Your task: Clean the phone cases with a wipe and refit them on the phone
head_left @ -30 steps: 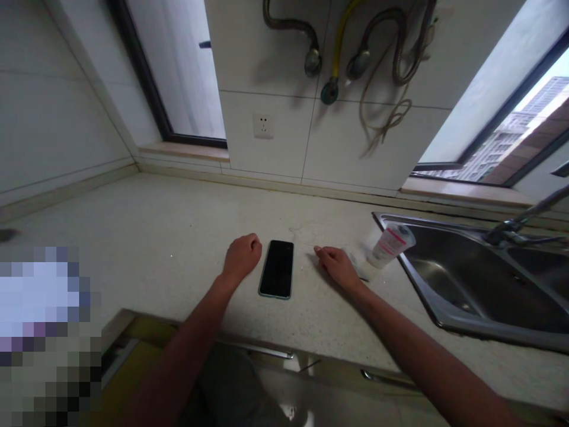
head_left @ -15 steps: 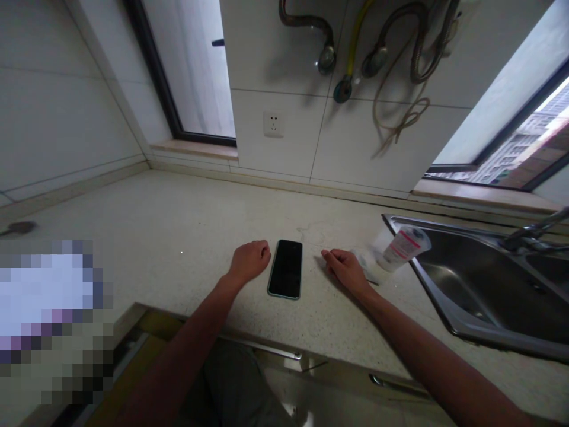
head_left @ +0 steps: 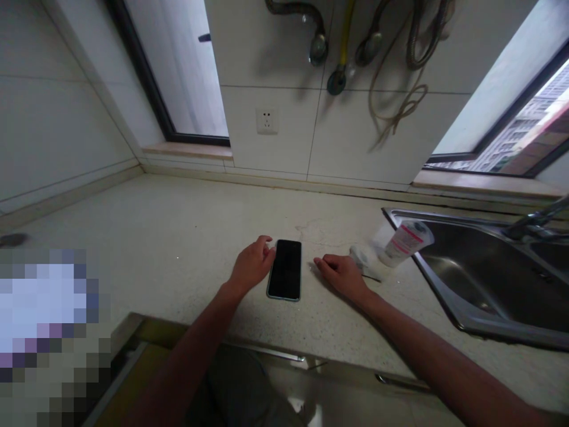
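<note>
A smartphone (head_left: pixel 285 270) with a dark screen and a pale edge lies face up on the speckled countertop (head_left: pixel 213 213). At its left edge is my left hand (head_left: pixel 253 264), thumb and forefinger apart; the thumb tip reaches the phone's side, though I cannot tell whether it presses on it. My right hand (head_left: pixel 342 274) rests on the counter to the right of the phone, apart from it, with its fingers curled in and nothing seen in them. Just beyond that hand lies a small crumpled clear wrapper (head_left: pixel 361 256) with a thin dark strip by it.
A clear plastic cup (head_left: pixel 406 242) with red print lies tilted at the rim of the steel sink (head_left: pixel 444 296) on the right. A wall socket (head_left: pixel 267 121) and hoses (head_left: pixel 319 47) are at the back. An open drawer (head_left: pixel 146 338) is at the lower left, near a blurred-out patch.
My left hand has opened from a loose fist and moved against the phone's left edge. My right hand has shifted slightly left. The view has tilted a little; the phone stays put.
</note>
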`<state>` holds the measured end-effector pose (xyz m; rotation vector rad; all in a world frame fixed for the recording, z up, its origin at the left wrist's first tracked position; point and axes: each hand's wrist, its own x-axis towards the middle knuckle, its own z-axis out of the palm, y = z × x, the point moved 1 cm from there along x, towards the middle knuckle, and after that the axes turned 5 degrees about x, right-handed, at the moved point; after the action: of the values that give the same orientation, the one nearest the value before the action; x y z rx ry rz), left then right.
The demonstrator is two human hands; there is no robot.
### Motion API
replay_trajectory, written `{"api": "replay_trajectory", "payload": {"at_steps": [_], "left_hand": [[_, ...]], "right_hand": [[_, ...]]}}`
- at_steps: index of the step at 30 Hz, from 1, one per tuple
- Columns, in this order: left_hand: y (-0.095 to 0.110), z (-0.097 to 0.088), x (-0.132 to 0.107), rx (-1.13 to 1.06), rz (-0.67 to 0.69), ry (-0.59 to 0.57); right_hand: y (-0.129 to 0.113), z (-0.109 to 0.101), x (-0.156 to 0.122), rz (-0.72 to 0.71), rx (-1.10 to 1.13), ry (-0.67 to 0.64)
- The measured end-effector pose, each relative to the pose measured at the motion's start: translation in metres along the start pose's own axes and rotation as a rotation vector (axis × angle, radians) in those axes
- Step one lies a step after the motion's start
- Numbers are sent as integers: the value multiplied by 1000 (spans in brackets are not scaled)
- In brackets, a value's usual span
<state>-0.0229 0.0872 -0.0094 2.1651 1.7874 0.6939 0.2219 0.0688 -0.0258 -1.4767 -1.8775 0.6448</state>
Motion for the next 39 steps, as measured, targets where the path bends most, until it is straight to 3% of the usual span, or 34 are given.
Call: {"api": "replay_trajectory", "payload": {"at_steps": [4, 9, 17, 26, 29, 32, 35, 39], "left_hand": [[9, 4, -4, -24, 4, 20], [20, 7, -9, 78, -109, 1], [41, 14, -17, 326, -79, -71], [60, 15, -6, 393, -164, -155], [56, 10, 1, 294, -195, -170], [51, 11, 10, 1, -199, -162], [53, 21, 20, -371, -172, -57], [71, 37, 30, -613, -212, 146]], "right_hand": [[-1, 1, 1, -16, -56, -1], [-3, 1, 4, -6, -63, -26], [-4, 1, 5, -7, -90, -31], [-2, 1, 4, -28, -56, -26], [-1, 1, 3, -61, 12, 12], [-4, 1, 2, -34, 247, 39], [-12, 6, 1, 62, 663, -58], [-20, 12, 0, 69, 1006, -151]]}}
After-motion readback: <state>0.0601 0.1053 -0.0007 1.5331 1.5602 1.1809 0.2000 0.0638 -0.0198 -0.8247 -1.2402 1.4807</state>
